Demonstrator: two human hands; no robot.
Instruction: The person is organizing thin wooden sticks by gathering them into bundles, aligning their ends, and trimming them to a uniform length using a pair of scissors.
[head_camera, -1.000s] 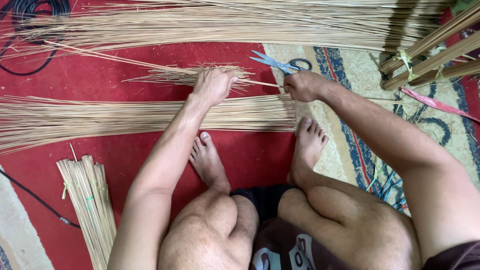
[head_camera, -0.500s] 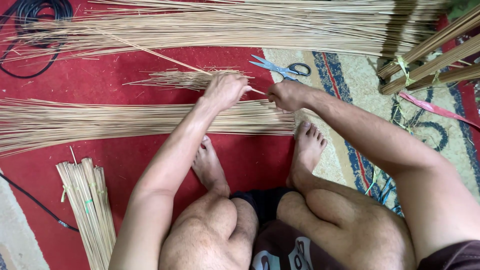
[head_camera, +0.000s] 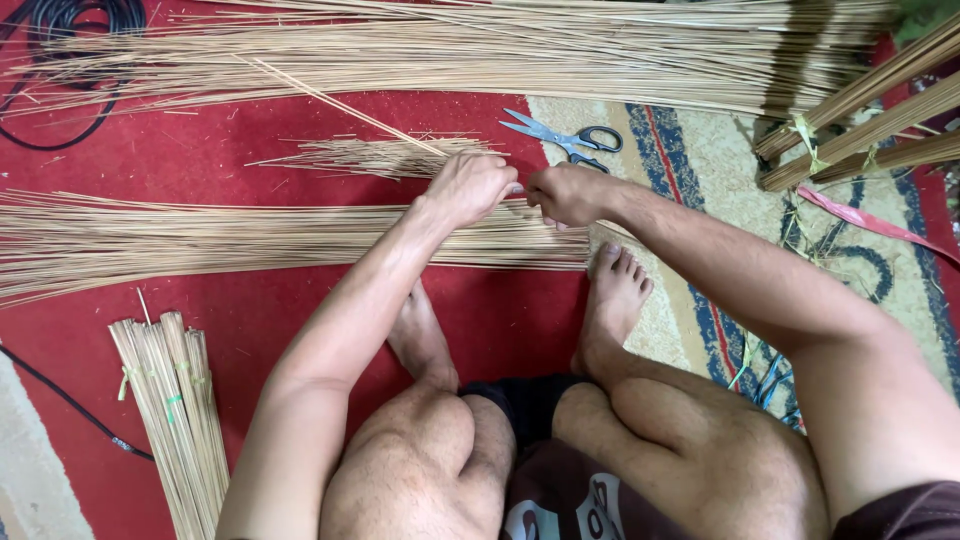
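My left hand and my right hand meet over the right end of a long pile of thin pale sticks lying across the red carpet. Both pinch a single long thin stick that slants up and to the left from the fingers. Just beyond the hands lies a small loose heap of short stick pieces. Grey scissors with black handles lie on the carpet, a little beyond my right hand, with no hand on them.
A much larger spread of sticks fills the far side. A tied bundle of short sticks lies near left. Thicker tied bundles sit at far right, a black cable at top left. My bare feet rest near the pile.
My right hand has put the scissors down on the carpet and moved left to meet my left hand. Both hands came nearer, onto the pile's end, pinching one stick.
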